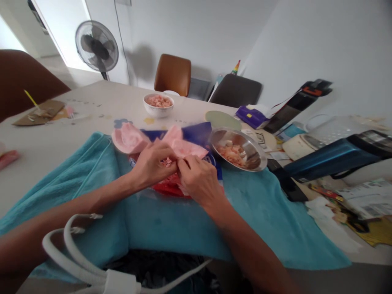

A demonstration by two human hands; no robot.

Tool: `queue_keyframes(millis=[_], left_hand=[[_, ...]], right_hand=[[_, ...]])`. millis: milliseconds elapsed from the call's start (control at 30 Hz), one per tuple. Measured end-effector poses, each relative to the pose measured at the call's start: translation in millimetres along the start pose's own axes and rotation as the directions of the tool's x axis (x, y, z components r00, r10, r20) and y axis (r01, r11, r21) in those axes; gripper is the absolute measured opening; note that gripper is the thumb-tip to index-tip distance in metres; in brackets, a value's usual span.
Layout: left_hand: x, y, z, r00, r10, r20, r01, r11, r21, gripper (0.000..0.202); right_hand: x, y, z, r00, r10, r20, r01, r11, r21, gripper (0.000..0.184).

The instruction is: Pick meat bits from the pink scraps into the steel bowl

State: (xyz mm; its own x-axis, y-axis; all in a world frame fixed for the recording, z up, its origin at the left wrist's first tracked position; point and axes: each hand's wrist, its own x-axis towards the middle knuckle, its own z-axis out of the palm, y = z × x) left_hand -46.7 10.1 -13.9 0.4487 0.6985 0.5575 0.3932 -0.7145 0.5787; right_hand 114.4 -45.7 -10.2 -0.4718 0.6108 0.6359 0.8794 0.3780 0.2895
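My left hand [154,163] and my right hand [199,175] meet at the fingertips, both pinched together. What lies between the fingers is too small and blurred to make out. Just beneath them is a red and blue plastic bag [170,190] with pink bits on it. Pale pink sheet-like pieces [130,139] spread behind my hands. To the right, a steel bowl [259,157] holds shredded pinkish pieces. Farther back stands a white bowl [157,112], heaped with similar pink pieces. A teal towel [165,228] lies under the work.
On the right are a blue bottle [330,157], a tilted dark bottle [290,108], a purple tissue pack [251,116] and a black phone [286,181]. White cables [76,257] cross the foreground. Chairs and a fan [97,47] stand beyond the table.
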Motion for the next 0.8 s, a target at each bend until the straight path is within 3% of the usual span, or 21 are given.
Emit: queue_keyframes(millis=[267, 433, 600, 800], left_hand=[[2.4, 7.1, -5.2, 0.985, -0.109, 0.135, 0.140, 0.959, -0.248, 0.011], [4.1, 10.9, -8.7, 0.978, -0.187, 0.090, 0.206, 0.929, -0.307, 0.009], [6.0, 11.6, -10.3, 0.945, -0.320, 0.073, 0.319, 0.845, -0.428, 0.007], [5.3, 16.8, -6.8, 0.888, -0.449, 0.101, 0.403, 0.653, -0.641, 0.008]], right_hand=[[-1.3, -2.5, 0.0, 0.997, 0.014, -0.070, -0.008, 0.996, 0.087, 0.027], [0.9, -2.4, -3.3, 0.972, 0.207, -0.112, -0.168, 0.943, 0.288, 0.024], [3.6, 4.7, -7.6, 0.881, 0.473, -0.005, -0.380, 0.713, 0.589, 0.020], [3.4, 7.5, -3.9, 0.718, 0.696, 0.024, -0.518, 0.511, 0.686, 0.015]])
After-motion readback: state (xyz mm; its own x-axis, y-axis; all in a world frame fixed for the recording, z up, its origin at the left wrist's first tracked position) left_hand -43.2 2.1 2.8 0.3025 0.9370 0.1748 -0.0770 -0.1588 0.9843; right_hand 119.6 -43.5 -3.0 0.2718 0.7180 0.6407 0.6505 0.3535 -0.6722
